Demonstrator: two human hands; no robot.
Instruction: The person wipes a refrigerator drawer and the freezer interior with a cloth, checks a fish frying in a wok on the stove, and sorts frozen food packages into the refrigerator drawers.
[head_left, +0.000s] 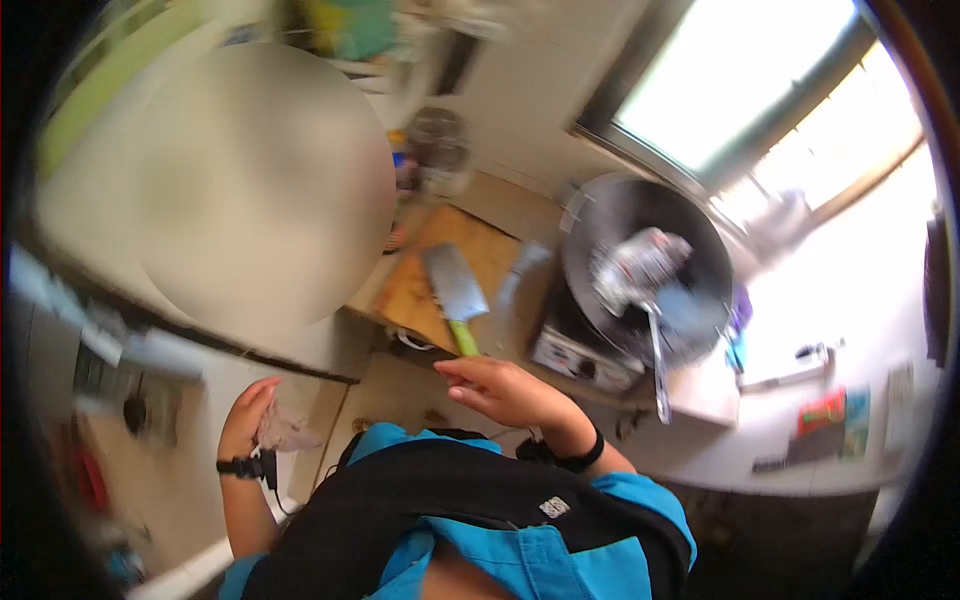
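Observation:
My left hand (246,420) is at the lower left, its fingers pressed together against a crumpled pale cloth-like piece (287,432) that hangs by the palm; blur hides its exact kind. In front of my body, my right hand (508,391) is held out with fingers extended and nothing visible in it. Just beyond its fingertips is the green handle of a cleaver (456,285). The cleaver lies flat on a wooden cutting board (408,283), its handle reaching over the near edge.
Right of the board, a dark wok (590,240) sits on a stove (580,358). Inside are a crumpled silvery bundle (645,262) and a metal spatula (658,365), its handle sticking out over the rim. A bright window (735,80) is behind. A large blurred disc covers the left counter.

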